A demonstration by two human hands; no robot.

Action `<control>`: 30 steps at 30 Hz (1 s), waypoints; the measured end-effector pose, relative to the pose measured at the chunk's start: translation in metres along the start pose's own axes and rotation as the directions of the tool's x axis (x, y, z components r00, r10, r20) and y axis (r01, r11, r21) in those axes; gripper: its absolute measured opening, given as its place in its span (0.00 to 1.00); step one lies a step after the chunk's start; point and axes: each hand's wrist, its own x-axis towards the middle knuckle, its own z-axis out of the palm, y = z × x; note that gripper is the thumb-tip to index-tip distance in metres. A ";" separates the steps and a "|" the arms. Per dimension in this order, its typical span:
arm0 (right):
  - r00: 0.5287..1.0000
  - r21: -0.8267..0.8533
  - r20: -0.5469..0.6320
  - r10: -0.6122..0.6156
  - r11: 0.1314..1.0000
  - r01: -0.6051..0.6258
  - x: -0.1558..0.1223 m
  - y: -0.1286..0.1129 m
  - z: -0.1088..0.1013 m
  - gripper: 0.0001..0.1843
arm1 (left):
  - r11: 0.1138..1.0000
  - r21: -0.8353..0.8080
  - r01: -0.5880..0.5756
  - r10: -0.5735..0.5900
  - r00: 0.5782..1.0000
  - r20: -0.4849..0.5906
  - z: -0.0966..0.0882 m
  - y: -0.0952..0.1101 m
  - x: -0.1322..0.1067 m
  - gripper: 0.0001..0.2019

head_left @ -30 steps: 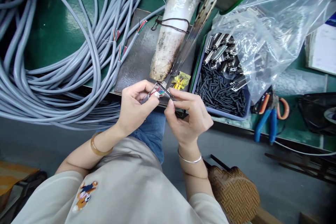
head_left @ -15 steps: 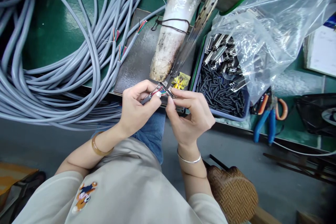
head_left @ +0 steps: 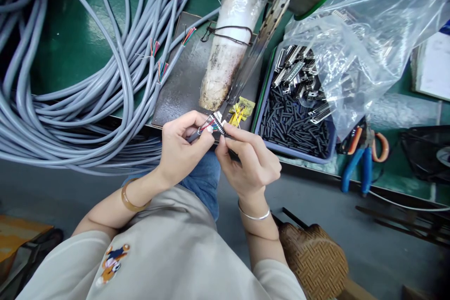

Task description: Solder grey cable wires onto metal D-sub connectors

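My left hand (head_left: 183,150) is closed on the stripped end of a grey cable (head_left: 194,137), its thin coloured wires (head_left: 208,126) fanned out past my thumb. Between finger and thumb, my right hand (head_left: 249,157) pinches a small metal multi-pin connector (head_left: 218,123), partly hidden by the fingertips. The wires meet the connector's row of pins; whether any are joined there is too small to tell. Right above it points the tip of a soldering iron (head_left: 244,72), slanting down beside a plastic-wrapped, scorched white column (head_left: 228,51).
Grey cables (head_left: 105,79) heap on the left. At right, a blue bin (head_left: 332,143) holds loose connectors (head_left: 293,72) and short black tubes (head_left: 291,124), partly under a clear bag (head_left: 379,33). Blue-handled pliers (head_left: 365,168) hang over the bench edge. A yellow piece (head_left: 242,108) lies on the dark plate (head_left: 172,89).
The connector has turned and shifted slightly left, away from the iron's tip. My right hand has moved a little left and its fingers have curled more. My left hand stays nearly in place.
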 end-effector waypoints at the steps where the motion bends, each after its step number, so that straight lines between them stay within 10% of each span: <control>1: 1.000 0.012 0.008 0.014 1.000 -0.015 0.000 0.000 0.000 0.10 | 1.000 -0.001 -0.002 0.002 1.000 0.000 0.000 0.000 0.000 0.06; 6: 0.985 0.184 -0.001 0.172 0.968 -0.169 -0.005 0.002 -0.006 0.08 | 1.000 -0.008 0.009 -0.009 1.000 0.016 -0.001 -0.001 -0.003 0.05; 12: 0.891 0.343 -0.318 0.323 0.916 -0.210 -0.014 0.004 -0.014 0.19 | 0.996 -0.058 0.066 -0.064 0.997 0.034 -0.004 -0.003 -0.005 0.05; 19: 0.988 0.126 0.022 0.152 0.980 -0.153 -0.014 -0.001 -0.011 0.11 | 0.996 -0.073 0.050 -0.045 0.997 0.063 -0.002 -0.001 -0.004 0.05; 30: 0.982 0.163 -0.010 0.187 0.969 -0.183 -0.006 0.001 0.000 0.10 | 0.998 0.045 -0.040 0.040 0.999 0.007 0.004 0.000 0.003 0.07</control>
